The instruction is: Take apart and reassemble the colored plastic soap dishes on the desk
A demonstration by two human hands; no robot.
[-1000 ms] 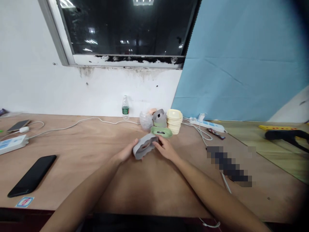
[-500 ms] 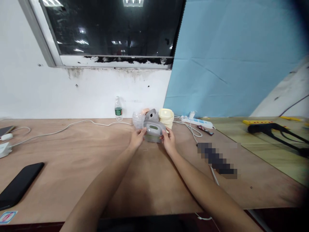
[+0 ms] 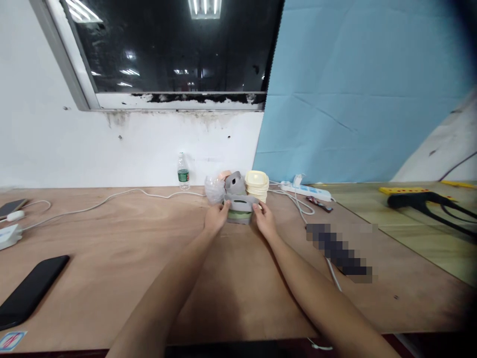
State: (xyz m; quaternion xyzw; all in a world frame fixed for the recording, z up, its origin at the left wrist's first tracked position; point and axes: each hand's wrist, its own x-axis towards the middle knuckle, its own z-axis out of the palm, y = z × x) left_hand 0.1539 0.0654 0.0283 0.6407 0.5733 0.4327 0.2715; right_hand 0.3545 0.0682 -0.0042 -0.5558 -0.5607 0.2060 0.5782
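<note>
My left hand point(image 3: 217, 217) and my right hand point(image 3: 265, 220) are closed on opposite ends of a grey plastic lid point(image 3: 250, 204) with a narrow slot in its top. Beneath the lid shows a green band point(image 3: 239, 215), with a grey lower part under that, close to the tabletop. Whether the lid touches what lies below, I cannot tell. Right behind it sits another grey plastic piece point(image 3: 234, 185) with a small dark hole. A stack of pale yellow containers point(image 3: 257, 180) stands behind my right hand. Behind my left hand is a crumpled clear plastic bag point(image 3: 213, 189).
A water bottle point(image 3: 183, 173) stands against the wall, a white cable point(image 3: 112, 198) running in front of it. To the right lie a white power strip point(image 3: 307, 190) and a blurred-out dark object point(image 3: 339, 251). A black phone point(image 3: 33, 288) rests at the left on the wooden table point(image 3: 112, 298).
The grey lid has tipped from facing me to nearly level, so its slot looks narrower and the green band shows below it. Both hands still grip it. The view has shifted slightly.
</note>
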